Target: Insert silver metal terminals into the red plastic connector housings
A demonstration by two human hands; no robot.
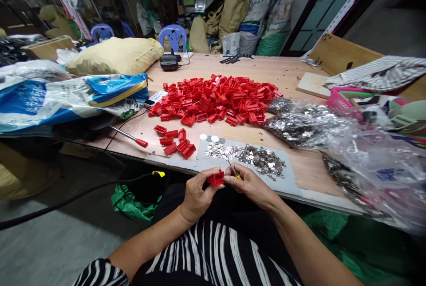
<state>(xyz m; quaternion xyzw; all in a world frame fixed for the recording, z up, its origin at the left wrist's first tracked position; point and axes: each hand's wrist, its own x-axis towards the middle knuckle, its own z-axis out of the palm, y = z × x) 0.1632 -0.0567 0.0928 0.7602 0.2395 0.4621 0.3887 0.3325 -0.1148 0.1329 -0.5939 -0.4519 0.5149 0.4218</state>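
Observation:
My left hand (199, 189) grips a small red plastic housing (216, 178) between thumb and fingers, just off the table's front edge. Against its right side is my right hand (245, 182), closed on a yellow-handled tool (238, 176) with a thin metal shaft that points up and left; its exact kind is unclear. Right behind the hands, a grey mat (289, 180) bears a spread of small shiny metal pieces (258, 157). Several loose red housings (183, 147) lie to the left of the mat. Beyond them rises a large heap of red housings (213, 99).
Plastic bags of metal parts (299, 121) and a pink basket (341, 99) crowd the right side. At left are a blue-white sack (66, 95), a red-tipped lever (141, 143) and a tan sack (116, 55). A black device (170, 61) stands farther back. Green bags (135, 204) hang below the edge.

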